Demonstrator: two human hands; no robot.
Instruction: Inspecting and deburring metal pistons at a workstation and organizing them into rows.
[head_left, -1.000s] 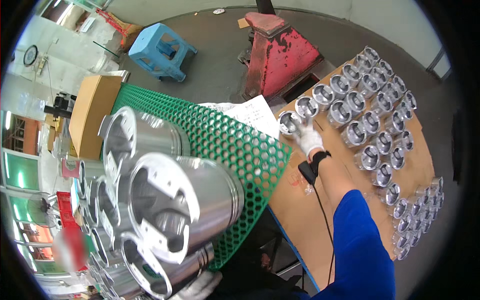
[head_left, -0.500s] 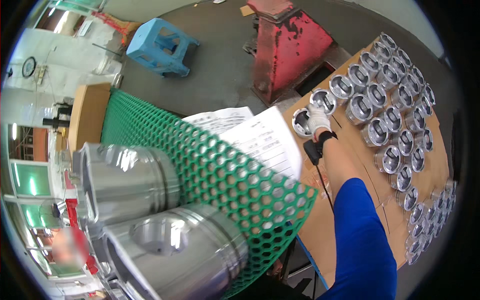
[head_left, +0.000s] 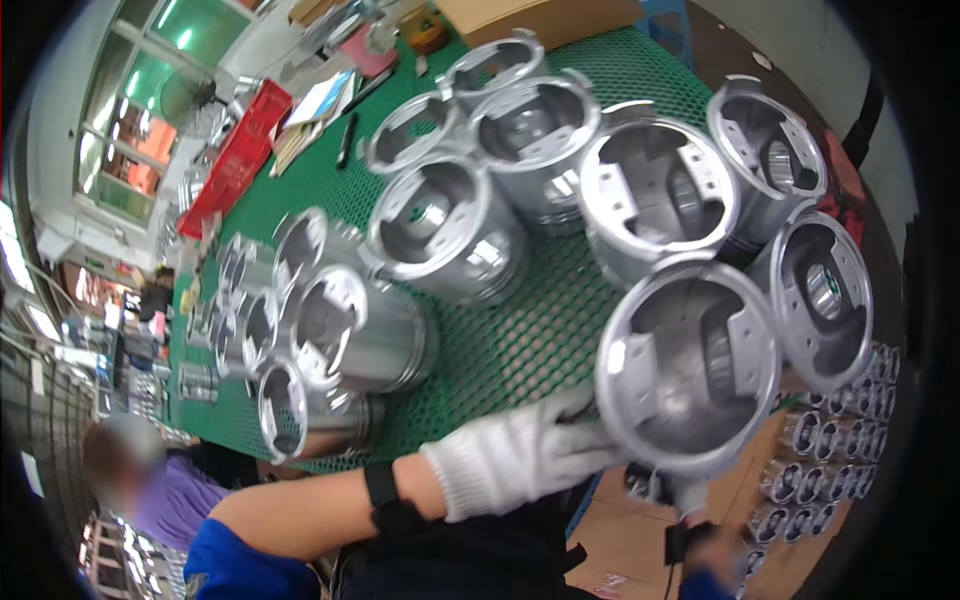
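My left hand [head_left: 530,450], in a white knit glove, reaches right across the near edge of the green mesh tabletop. Its fingers are stretched out, and their tips meet the lower left side of a large silver piston [head_left: 640,330], partly hidden behind it. The piston stands with its hollow end up. Lower down, beyond that piston, my gloved right hand [head_left: 690,494] shows small and blurred. It appears closed on a smaller-looking piston [head_left: 645,483], mostly hidden by the large one. Other large pistons, such as one at the right [head_left: 835,300], stand close by.
More pistons [head_left: 445,225] cover the tabletop [head_left: 470,370] to the left and back. Cardboard [head_left: 630,540] with rows of pistons [head_left: 805,435] lies lower right. A red tray [head_left: 235,150], a pen [head_left: 347,140] and a cardboard box [head_left: 540,22] are farther back. Another person [head_left: 185,495] is at lower left.
My view has swung left onto the tabletop pistons. My left hand has come into view beside the large piston. My right hand has left the far end of the piston rows on the cardboard.
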